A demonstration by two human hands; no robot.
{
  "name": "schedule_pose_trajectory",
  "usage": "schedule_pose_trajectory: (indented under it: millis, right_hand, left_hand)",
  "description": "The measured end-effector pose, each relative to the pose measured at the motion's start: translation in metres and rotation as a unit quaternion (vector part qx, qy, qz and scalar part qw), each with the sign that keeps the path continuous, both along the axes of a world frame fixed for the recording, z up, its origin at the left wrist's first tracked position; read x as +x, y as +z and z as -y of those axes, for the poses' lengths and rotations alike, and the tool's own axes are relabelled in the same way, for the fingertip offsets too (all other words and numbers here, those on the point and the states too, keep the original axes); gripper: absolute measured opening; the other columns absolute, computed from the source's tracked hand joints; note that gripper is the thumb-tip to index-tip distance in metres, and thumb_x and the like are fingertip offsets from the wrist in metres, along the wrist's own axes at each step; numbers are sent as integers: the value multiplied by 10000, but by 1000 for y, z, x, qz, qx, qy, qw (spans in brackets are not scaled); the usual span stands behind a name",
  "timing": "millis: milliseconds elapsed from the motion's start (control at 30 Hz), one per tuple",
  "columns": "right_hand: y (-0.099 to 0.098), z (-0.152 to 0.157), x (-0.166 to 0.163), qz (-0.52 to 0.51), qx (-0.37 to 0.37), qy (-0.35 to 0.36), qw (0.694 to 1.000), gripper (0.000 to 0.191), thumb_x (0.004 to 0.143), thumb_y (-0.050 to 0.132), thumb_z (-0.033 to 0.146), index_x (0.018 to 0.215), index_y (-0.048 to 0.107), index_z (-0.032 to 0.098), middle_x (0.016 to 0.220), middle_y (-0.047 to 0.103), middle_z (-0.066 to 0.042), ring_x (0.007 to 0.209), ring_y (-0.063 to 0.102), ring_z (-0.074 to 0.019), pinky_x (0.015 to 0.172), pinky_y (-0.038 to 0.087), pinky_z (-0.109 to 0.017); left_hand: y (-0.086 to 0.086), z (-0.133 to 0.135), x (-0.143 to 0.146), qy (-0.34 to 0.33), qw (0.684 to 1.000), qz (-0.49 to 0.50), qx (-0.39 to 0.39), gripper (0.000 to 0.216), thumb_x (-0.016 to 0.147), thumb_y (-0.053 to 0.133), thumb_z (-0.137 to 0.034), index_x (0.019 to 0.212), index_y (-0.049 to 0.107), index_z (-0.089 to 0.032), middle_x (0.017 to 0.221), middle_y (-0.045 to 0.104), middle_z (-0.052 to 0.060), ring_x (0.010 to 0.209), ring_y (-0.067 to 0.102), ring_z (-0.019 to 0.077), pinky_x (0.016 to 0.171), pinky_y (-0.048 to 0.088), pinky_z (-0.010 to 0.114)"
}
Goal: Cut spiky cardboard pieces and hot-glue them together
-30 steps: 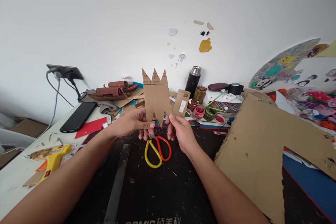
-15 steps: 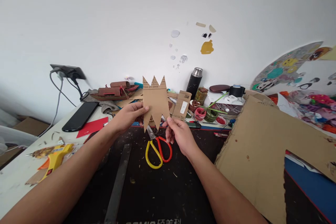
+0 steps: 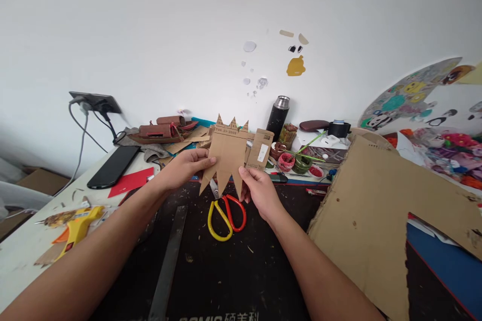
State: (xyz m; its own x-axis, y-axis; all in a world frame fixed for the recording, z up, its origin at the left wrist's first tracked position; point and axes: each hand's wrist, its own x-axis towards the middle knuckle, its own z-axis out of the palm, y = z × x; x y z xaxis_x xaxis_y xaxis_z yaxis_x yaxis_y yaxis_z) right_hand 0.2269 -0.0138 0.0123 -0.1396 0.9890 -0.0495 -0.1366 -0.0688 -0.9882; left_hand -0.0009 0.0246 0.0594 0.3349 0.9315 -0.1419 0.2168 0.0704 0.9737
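Note:
A brown cardboard cutout (image 3: pixel 227 153) with pointed teeth along its top and bottom edges is held up above the black mat. My left hand (image 3: pixel 191 164) pinches its left edge, thumb on the near face. My right hand (image 3: pixel 259 188) grips the lower right edge, also with the thumb in front; the fingers behind are partly hidden. Below the cutout lie scissors (image 3: pixel 226 218) with one yellow and one red handle, their blades partly covered by the cardboard's teeth. A metal ruler (image 3: pixel 169 261) rests on the mat to the left of the scissors.
A yellow glue gun (image 3: pixel 77 230), a red paper (image 3: pixel 130 183) and a black phone-like slab (image 3: pixel 113 166) lie at the left. Along the wall stand a model boat (image 3: pixel 161 130), a black flask (image 3: pixel 277 118) and paint jars (image 3: pixel 286 161). A large cardboard sheet (image 3: pixel 361 220) covers the right side.
The cardboard cutout has tilted, its top leaning away, and has shifted slightly right and down. Both hands still hold it, with my right hand gripping more firmly along the edge.

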Motion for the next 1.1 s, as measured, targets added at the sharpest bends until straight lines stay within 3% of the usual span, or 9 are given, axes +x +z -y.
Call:
schedule_pose_trajectory:
  millis: [133, 233, 367, 467, 567, 800, 933, 1000, 1100]
  right_hand:
    - [0, 0, 0, -7, -9, 1, 1000, 605, 814, 749, 784, 683, 613, 209, 549, 609, 9, 418, 589, -134, 366, 341, -213]
    - [2, 0, 1, -24, -23, -3, 999, 597, 811, 754, 781, 817, 705, 187, 627, 657, 4, 429, 603, -119, 373, 349, -199]
    - [4, 0, 1, -49, -41, -3, 998, 621, 807, 759, 784, 898, 741, 171, 636, 673, 0, 427, 606, -115, 372, 345, -188]
    - [3, -1, 1, -88, -67, -4, 994, 586, 817, 764, 744, 933, 741, 171, 667, 712, -26, 423, 597, -123, 365, 331, -194]
    - [4, -2, 4, -135, -89, -19, 987, 506, 814, 789, 683, 887, 721, 188, 678, 726, -36, 425, 569, -129, 371, 334, -213]
    - [12, -4, 8, -193, -138, 30, 971, 594, 875, 692, 806, 873, 712, 213, 647, 689, -10, 443, 540, -135, 373, 345, -232]
    - [8, -1, 5, -175, -104, 76, 976, 547, 779, 855, 718, 838, 719, 192, 629, 686, -4, 420, 531, -117, 364, 326, -219]
    - [6, 1, 3, -159, -92, 78, 980, 526, 713, 930, 658, 826, 730, 185, 648, 701, -8, 434, 537, -115, 373, 363, -221]
    - [5, 2, 2, -133, -76, 43, 987, 501, 700, 943, 633, 834, 760, 186, 688, 721, -15, 481, 559, -127, 419, 454, -244]
  left_hand:
    - [11, 2, -2, 16, 998, -13, 65, 543, 782, 798, -712, 877, 715, -184, 816, 758, 52, 696, 673, 197, 622, 523, 296]
    - [22, 6, -6, 107, 979, -46, 168, 533, 836, 742, -714, 963, 730, -196, 815, 753, 42, 677, 662, 201, 602, 517, 298]
    - [24, 10, -9, 216, 880, -188, 378, 326, 973, 662, -537, 1005, 772, -232, 879, 779, 50, 787, 705, 226, 738, 556, 336]
    - [15, 9, -10, 163, 806, -231, 520, 223, 1008, 646, -406, 1036, 815, -264, 1067, 828, 84, 1012, 740, 265, 955, 571, 410]
    - [4, 5, -11, 114, 775, -241, 573, 223, 1036, 623, -353, 1083, 832, -290, 1109, 842, 78, 1094, 747, 265, 1029, 576, 449]
    - [-8, -6, -17, 86, 782, -207, 582, 249, 1065, 585, -320, 1134, 824, -299, 1237, 823, 81, 1286, 703, 280, 1157, 530, 538]
    - [-11, -7, -13, 93, 792, -192, 571, 246, 1063, 577, -298, 1103, 819, -286, 1307, 801, 91, 1353, 668, 286, 1191, 495, 558]
    - [-12, -7, -9, 112, 813, -177, 543, 238, 1042, 612, -325, 1189, 793, -276, 1406, 754, 108, 1412, 624, 299, 1228, 452, 569]
    - [-12, -7, -5, 191, 880, -106, 423, 484, 992, 688, -444, 1431, 661, -242, 1536, 654, 160, 1402, 626, 313, 1204, 473, 551]
